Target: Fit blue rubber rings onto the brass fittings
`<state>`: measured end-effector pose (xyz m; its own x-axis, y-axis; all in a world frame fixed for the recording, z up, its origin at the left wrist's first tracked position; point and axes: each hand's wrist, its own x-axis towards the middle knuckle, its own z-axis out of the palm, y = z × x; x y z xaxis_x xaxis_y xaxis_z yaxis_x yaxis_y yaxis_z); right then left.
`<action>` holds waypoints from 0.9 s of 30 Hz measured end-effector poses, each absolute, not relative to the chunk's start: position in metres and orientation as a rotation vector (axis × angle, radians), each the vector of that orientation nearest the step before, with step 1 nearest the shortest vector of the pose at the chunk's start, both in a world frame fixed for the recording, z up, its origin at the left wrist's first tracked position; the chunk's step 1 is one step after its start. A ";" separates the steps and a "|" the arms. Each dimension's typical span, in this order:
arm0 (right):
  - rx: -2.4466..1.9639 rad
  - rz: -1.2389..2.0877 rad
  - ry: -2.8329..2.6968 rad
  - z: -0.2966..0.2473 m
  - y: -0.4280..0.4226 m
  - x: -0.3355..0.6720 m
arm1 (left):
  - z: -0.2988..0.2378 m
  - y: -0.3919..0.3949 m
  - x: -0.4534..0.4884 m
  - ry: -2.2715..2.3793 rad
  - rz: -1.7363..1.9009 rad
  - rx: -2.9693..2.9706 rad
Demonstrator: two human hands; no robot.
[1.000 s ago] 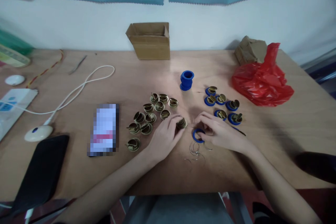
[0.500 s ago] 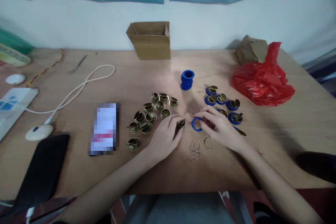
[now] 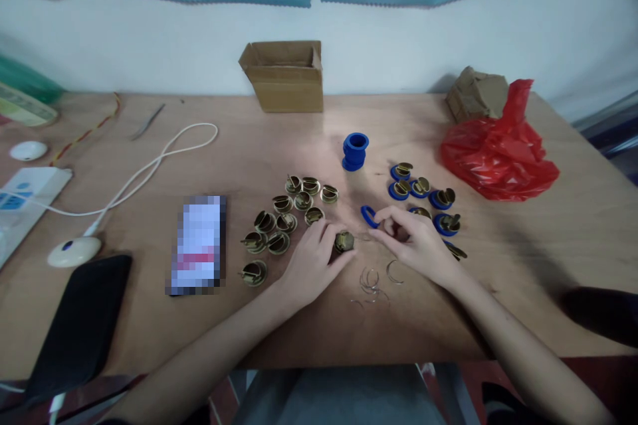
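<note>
Between the thumb and fingers of my left hand (image 3: 312, 262) is a round brass-coloured metal piece (image 3: 345, 242), close to the tabletop. My right hand (image 3: 416, 236) pinches a blue ring (image 3: 369, 216) by its right side, and the ring is tilted. Left of my hands lie several similar brass pieces with raised flaps (image 3: 286, 222), without blue rings. Several more brass pieces, set in blue rings (image 3: 400, 189), lie beyond and beside my right hand. Thin wire rings (image 3: 369, 280) lie on the table just below my hands.
A stack of blue rings (image 3: 355, 151) stands behind my hands. An open cardboard box (image 3: 289, 89) is against the wall. A red plastic bag (image 3: 498, 159) sits at the right. Phones (image 3: 80, 319), a lit pixelated screen (image 3: 197, 246) and a white cable (image 3: 159, 156) occupy the left.
My right hand has lifted and tilted the blue ring, shifting it slightly away from me. In my left hand the brass piece has turned, now showing a broader face.
</note>
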<state>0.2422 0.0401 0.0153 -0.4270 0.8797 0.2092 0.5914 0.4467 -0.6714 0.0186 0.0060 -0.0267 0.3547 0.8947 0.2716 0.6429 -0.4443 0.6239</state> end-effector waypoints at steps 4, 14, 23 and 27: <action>-1.244 0.751 -2.204 0.014 0.038 0.242 | -0.027 0.007 0.018 1.345 0.822 2.225; -1.098 0.551 -2.228 0.011 0.039 0.239 | -0.025 0.007 0.019 1.330 0.829 2.160; -1.161 0.669 -2.163 0.014 0.037 0.237 | -0.022 0.005 0.019 1.294 0.894 2.133; -1.274 0.686 -2.042 0.011 0.034 0.238 | -0.022 0.006 0.019 1.293 0.885 2.123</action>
<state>0.2380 0.0341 0.0114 -0.3354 0.9123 0.2349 0.5854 0.3972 -0.7067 0.0189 0.0057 -0.0219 0.3385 0.9015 0.2697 0.5778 -0.4254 0.6966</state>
